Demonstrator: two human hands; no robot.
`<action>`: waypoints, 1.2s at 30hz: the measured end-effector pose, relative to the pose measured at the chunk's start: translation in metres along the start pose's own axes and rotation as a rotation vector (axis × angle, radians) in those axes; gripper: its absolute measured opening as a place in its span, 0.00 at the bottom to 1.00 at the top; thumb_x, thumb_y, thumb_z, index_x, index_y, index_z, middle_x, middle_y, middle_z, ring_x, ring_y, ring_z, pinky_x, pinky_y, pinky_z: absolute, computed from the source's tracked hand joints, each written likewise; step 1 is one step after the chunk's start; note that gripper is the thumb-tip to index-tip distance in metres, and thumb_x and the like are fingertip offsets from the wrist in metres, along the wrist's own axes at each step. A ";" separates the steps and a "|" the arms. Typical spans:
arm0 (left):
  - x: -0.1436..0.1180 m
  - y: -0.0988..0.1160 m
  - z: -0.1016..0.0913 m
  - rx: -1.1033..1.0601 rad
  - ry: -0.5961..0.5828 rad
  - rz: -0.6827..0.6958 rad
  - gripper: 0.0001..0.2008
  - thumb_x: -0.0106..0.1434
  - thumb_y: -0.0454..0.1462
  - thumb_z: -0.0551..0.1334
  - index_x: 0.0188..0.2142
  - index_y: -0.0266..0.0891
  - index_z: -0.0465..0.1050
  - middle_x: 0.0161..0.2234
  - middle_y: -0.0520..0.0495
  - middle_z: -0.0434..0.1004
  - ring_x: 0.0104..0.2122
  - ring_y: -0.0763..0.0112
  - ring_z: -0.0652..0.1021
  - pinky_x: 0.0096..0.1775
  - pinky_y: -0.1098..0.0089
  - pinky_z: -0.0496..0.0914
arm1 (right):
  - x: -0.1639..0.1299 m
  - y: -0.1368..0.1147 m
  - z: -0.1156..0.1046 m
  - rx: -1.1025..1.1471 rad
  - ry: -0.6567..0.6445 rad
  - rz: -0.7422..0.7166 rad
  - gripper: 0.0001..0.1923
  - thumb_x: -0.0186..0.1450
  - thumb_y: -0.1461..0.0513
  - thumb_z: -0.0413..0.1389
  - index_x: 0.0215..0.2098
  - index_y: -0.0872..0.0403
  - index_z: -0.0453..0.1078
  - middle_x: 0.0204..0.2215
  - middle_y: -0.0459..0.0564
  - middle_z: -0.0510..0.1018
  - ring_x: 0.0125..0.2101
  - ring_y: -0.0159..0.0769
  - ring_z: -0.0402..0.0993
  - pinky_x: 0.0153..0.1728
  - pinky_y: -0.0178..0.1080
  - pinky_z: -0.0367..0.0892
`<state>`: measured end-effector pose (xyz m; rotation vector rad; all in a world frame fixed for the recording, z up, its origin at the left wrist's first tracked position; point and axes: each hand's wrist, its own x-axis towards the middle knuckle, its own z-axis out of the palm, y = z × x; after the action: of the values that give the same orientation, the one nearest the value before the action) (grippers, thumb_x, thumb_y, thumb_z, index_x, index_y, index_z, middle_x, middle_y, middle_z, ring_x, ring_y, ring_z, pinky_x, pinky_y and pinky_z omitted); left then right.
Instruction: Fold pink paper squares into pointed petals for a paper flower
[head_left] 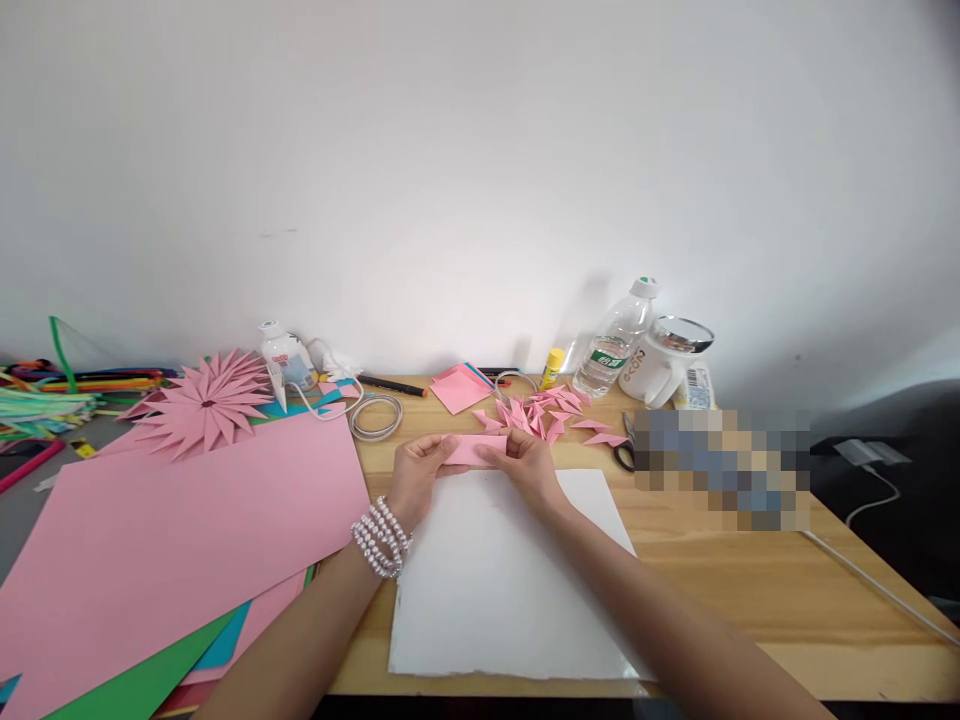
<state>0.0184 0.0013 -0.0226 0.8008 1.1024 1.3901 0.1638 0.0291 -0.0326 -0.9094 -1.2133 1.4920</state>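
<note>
Pink strip mid-fold

Pink paper strip (474, 450) pinched at both ends, left hand (420, 475) & right hand (529, 465) closed on it, just above white sheet (495, 590). Looks like a fold in progress; next crease needs edges aligned, firm press. Folded pink pieces (547, 410) lie beyond sheet.

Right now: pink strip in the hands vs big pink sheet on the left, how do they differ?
The pink strip is small and narrow; the big pink sheet is far larger and broad. The strip looks folded and is held off the desk between the left hand and right hand; the sheet lies flat and untouched, on top of green paper. Both are the same pink paper colour.
</note>
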 end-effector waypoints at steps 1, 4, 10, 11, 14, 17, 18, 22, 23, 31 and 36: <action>0.000 0.000 0.000 -0.004 -0.001 0.002 0.11 0.45 0.39 0.66 0.26 0.32 0.74 0.26 0.48 0.75 0.28 0.71 0.75 0.32 0.68 0.73 | 0.000 0.001 0.000 -0.003 0.002 0.000 0.20 0.43 0.54 0.63 0.30 0.57 0.69 0.26 0.49 0.76 0.27 0.36 0.72 0.29 0.37 0.66; 0.000 0.000 0.000 -0.010 -0.010 0.001 0.11 0.45 0.39 0.66 0.25 0.33 0.74 0.25 0.49 0.75 0.27 0.72 0.74 0.31 0.69 0.73 | 0.001 0.003 -0.002 -0.027 0.015 0.001 0.20 0.43 0.55 0.63 0.30 0.58 0.69 0.26 0.49 0.77 0.27 0.36 0.72 0.28 0.37 0.66; 0.000 0.000 -0.002 0.010 -0.010 -0.004 0.11 0.45 0.40 0.66 0.25 0.33 0.74 0.25 0.49 0.75 0.27 0.71 0.74 0.32 0.67 0.73 | 0.000 0.001 0.000 -0.041 0.033 0.008 0.22 0.42 0.54 0.63 0.32 0.58 0.70 0.25 0.49 0.77 0.26 0.37 0.72 0.28 0.39 0.67; 0.000 -0.001 -0.002 0.011 -0.017 -0.006 0.11 0.45 0.40 0.66 0.26 0.33 0.74 0.26 0.48 0.75 0.28 0.70 0.75 0.33 0.67 0.73 | 0.000 0.001 0.000 -0.039 0.034 0.008 0.22 0.42 0.54 0.63 0.32 0.58 0.70 0.25 0.50 0.77 0.26 0.38 0.72 0.28 0.39 0.67; 0.000 -0.001 -0.003 0.013 -0.021 -0.005 0.12 0.45 0.40 0.66 0.27 0.32 0.75 0.27 0.47 0.76 0.28 0.70 0.75 0.33 0.67 0.73 | 0.001 0.001 0.001 -0.029 0.029 0.016 0.22 0.41 0.54 0.63 0.30 0.58 0.70 0.25 0.50 0.77 0.26 0.38 0.72 0.28 0.39 0.67; 0.000 0.000 -0.001 0.015 -0.011 -0.004 0.11 0.45 0.40 0.66 0.26 0.32 0.75 0.26 0.48 0.75 0.28 0.71 0.74 0.31 0.68 0.73 | 0.002 0.002 0.001 -0.016 0.020 0.024 0.22 0.40 0.54 0.64 0.30 0.58 0.70 0.25 0.49 0.76 0.26 0.37 0.72 0.29 0.39 0.67; 0.000 0.001 -0.001 0.014 -0.010 -0.002 0.11 0.45 0.39 0.66 0.25 0.32 0.75 0.25 0.48 0.75 0.27 0.71 0.74 0.31 0.68 0.73 | 0.002 0.002 0.001 -0.017 0.019 0.022 0.22 0.41 0.55 0.64 0.30 0.58 0.70 0.25 0.49 0.76 0.26 0.37 0.72 0.29 0.39 0.67; -0.001 0.003 0.000 0.014 -0.016 0.001 0.10 0.46 0.39 0.66 0.25 0.33 0.75 0.25 0.48 0.75 0.27 0.71 0.74 0.32 0.68 0.73 | 0.001 0.000 0.001 -0.037 0.024 0.000 0.20 0.42 0.55 0.63 0.29 0.58 0.69 0.24 0.48 0.76 0.25 0.36 0.71 0.28 0.37 0.66; -0.001 0.003 0.000 0.016 -0.023 -0.004 0.11 0.46 0.40 0.66 0.26 0.33 0.75 0.26 0.47 0.76 0.28 0.70 0.75 0.32 0.68 0.73 | 0.001 -0.001 0.001 -0.041 0.026 0.000 0.19 0.42 0.55 0.63 0.29 0.58 0.69 0.23 0.48 0.76 0.25 0.36 0.71 0.27 0.37 0.66; -0.001 0.005 -0.002 0.022 -0.083 -0.021 0.12 0.47 0.40 0.65 0.29 0.33 0.74 0.30 0.45 0.77 0.30 0.67 0.76 0.34 0.67 0.72 | 0.003 -0.001 0.004 -0.019 0.003 -0.022 0.20 0.41 0.52 0.63 0.26 0.57 0.68 0.21 0.47 0.75 0.24 0.38 0.71 0.27 0.39 0.66; 0.000 0.007 -0.003 -0.049 -0.070 -0.064 0.16 0.46 0.37 0.67 0.36 0.35 0.72 0.31 0.45 0.77 0.30 0.68 0.77 0.35 0.67 0.72 | 0.003 0.000 0.005 0.012 -0.012 -0.025 0.18 0.40 0.53 0.64 0.23 0.54 0.67 0.21 0.47 0.75 0.24 0.40 0.71 0.27 0.41 0.67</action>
<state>0.0136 0.0010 -0.0172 0.7671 1.0279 1.3213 0.1583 0.0311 -0.0309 -0.8751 -1.2190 1.4858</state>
